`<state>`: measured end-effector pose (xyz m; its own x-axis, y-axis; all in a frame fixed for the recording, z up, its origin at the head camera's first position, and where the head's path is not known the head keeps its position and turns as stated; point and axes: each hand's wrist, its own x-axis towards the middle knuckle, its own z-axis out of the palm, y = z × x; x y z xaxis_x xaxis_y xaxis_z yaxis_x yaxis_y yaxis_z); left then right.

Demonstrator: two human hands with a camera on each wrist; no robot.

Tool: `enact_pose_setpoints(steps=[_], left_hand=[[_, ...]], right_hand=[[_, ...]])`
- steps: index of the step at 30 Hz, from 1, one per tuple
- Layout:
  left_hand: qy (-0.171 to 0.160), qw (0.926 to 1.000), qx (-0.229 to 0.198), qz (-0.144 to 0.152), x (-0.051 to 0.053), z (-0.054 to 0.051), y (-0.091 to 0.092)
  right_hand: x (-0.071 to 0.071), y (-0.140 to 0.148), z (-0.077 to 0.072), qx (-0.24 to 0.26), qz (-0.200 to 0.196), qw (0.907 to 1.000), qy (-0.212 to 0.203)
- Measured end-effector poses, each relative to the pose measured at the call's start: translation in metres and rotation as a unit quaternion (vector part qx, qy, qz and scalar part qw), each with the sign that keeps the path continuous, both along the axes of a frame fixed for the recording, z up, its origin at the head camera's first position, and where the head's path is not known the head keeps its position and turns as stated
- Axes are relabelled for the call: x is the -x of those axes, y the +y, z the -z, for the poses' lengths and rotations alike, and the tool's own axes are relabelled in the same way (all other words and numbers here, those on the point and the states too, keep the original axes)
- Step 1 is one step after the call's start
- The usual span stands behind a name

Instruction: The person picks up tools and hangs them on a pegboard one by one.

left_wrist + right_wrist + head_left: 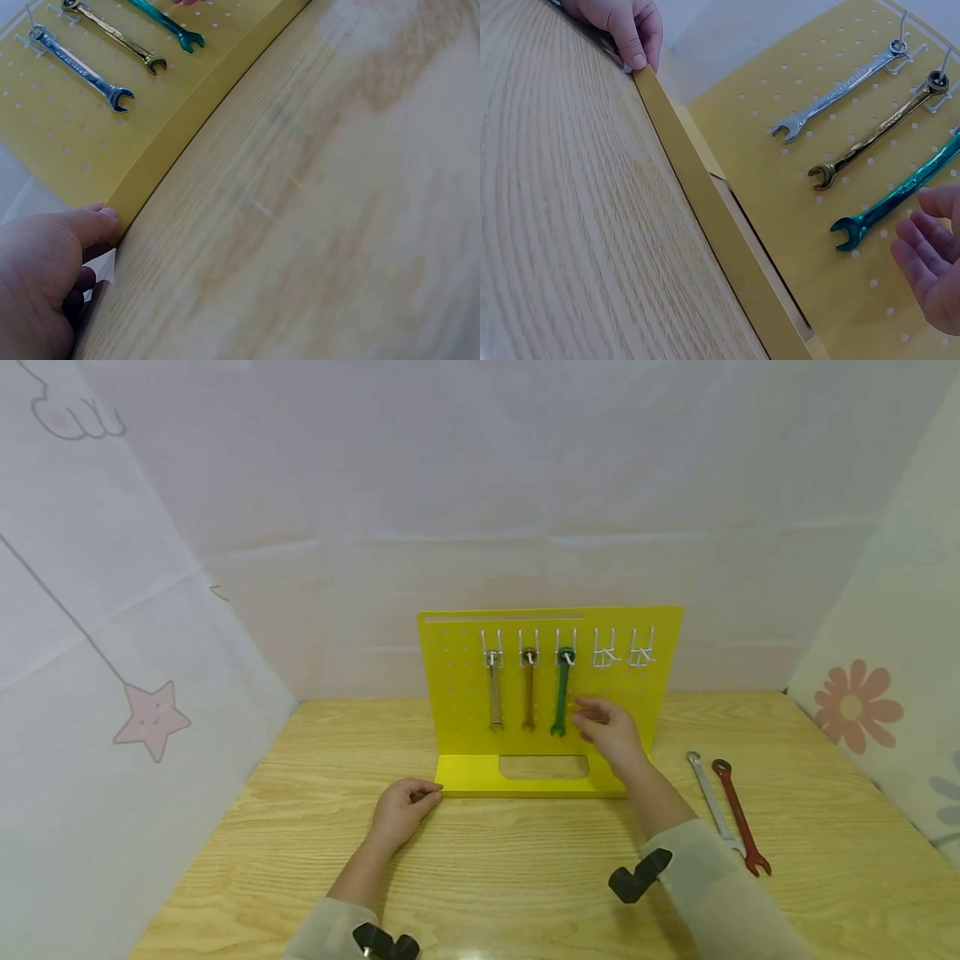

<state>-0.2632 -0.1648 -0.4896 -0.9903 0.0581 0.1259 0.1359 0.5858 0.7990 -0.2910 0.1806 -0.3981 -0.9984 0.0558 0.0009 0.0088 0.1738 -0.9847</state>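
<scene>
A yellow pegboard stand (pixel 453 693) stands on the table. My left hand (pixel 399 814) pinches the front left corner of its base between thumb and fingers, as the left wrist view shows closely. Three combination wrenches hang by their ring ends from the board's hooks: a silver wrench (pixel 495 697), a gold wrench (pixel 529 697) and a green wrench (pixel 562 697). Just right of the green wrench is my right hand (pixel 613 735), its fingers loosely bent and holding nothing. In the right wrist view a small gap separates those fingers from the green wrench (pixel 904 191).
Two white hooks, a left one (pixel 603 652) and a right one (pixel 642 652), carry nothing. To the right of the stand, a second silver wrench (pixel 712 797) and a red wrench (pixel 738 814) lie on the wooden table (pixel 510 868). Patterned cloth (pixel 487 485) hangs behind.
</scene>
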Motion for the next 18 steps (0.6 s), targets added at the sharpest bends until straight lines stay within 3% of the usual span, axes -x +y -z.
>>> enact_pose_setpoints(steps=[18], left_hand=[[-0.005,1.0,0.001,0.0,-0.002,-0.002,-0.001]], right_hand=[[-0.02,0.026,0.007,-0.028,-0.015,0.9995,-0.002]])
